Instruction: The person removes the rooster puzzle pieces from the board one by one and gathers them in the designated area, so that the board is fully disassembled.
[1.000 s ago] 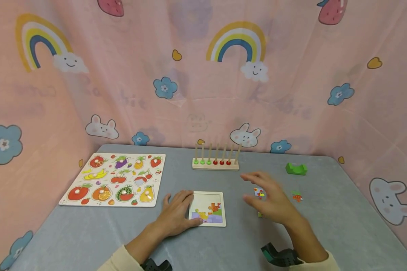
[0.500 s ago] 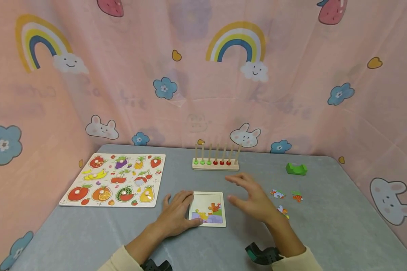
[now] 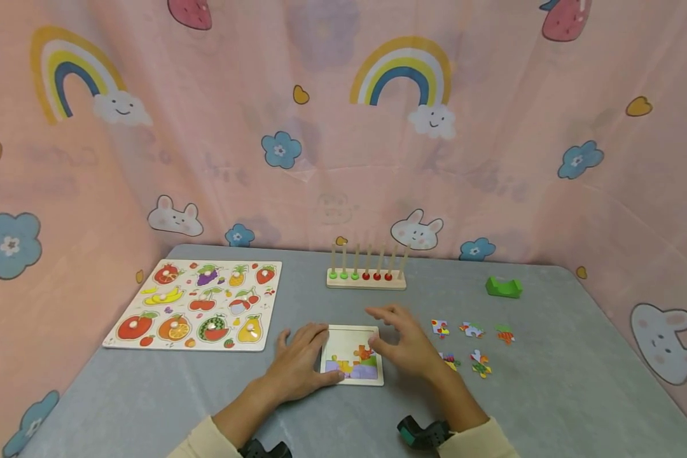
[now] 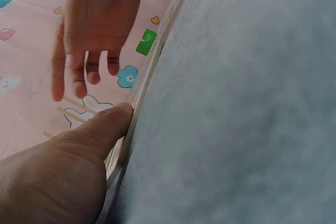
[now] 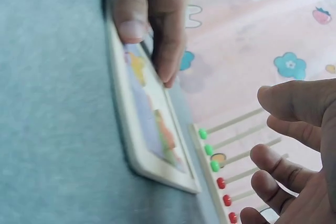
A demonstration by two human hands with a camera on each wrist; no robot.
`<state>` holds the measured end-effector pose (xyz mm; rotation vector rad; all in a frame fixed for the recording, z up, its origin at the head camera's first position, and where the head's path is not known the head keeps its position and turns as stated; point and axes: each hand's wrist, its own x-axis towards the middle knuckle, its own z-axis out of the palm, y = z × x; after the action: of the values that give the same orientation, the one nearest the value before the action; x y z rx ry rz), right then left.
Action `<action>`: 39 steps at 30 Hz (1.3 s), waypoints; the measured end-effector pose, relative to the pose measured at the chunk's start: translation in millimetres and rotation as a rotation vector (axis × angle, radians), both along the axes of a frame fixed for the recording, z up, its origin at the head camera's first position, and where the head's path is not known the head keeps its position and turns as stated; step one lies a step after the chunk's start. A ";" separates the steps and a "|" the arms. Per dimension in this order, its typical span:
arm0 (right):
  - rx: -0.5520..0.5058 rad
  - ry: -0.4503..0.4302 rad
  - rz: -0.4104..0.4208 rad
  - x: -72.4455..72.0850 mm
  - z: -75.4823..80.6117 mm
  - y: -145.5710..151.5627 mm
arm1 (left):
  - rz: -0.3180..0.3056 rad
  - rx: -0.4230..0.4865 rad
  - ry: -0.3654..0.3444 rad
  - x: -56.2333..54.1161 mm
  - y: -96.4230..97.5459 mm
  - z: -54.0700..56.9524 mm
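Observation:
A small square jigsaw puzzle tray (image 3: 349,340) with a pale wooden rim lies flat on the grey table. Joined pieces (image 3: 362,371) in purple, yellow, orange and green fill its lower part. My left hand (image 3: 299,364) holds the tray by its left side, thumb on the near rim and fingers along the left edge. Over the tray's right edge is my right hand (image 3: 408,348), its thumb and forefinger apart with nothing between them; the right wrist view shows its fingers (image 5: 294,100) spread and loosely bent. Several loose puzzle pieces (image 3: 471,329) lie to its right.
A fruit peg puzzle board (image 3: 266,343) lies at the left. Behind the tray stands a wooden counting rack (image 3: 366,284) with upright pegs and green and red beads. A green block (image 3: 504,287) sits at the back right. A pink printed curtain (image 3: 332,178) hangs behind the table.
My right hand has moved left from over the loose pieces to the tray's right edge, uncovering those pieces. My left hand stays at the tray.

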<state>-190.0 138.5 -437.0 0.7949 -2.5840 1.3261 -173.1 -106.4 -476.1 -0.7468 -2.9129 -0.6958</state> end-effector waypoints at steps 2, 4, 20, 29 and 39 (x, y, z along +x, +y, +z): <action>0.006 -0.024 0.003 -0.5 -5.8 -0.6 | -0.002 0.001 0.003 0.1 0.3 -0.3; 0.012 -0.034 0.012 -1.2 -11.4 -0.7 | -0.008 0.007 0.012 0.5 0.4 -0.3; 0.129 -0.018 0.044 -2.3 -32.8 -2.7 | -0.021 0.003 0.030 1.9 -0.1 0.6; 0.215 -0.005 0.004 0.6 -30.1 -8.5 | -0.019 0.006 0.054 1.0 -1.0 -0.8; 0.266 0.046 0.034 3.4 -28.0 -8.1 | -0.020 0.003 0.065 0.9 -0.6 -0.8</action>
<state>-186.7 130.5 -465.0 0.9010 -2.7566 0.9702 -172.3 -107.1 -476.9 -0.7842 -2.8493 -0.6650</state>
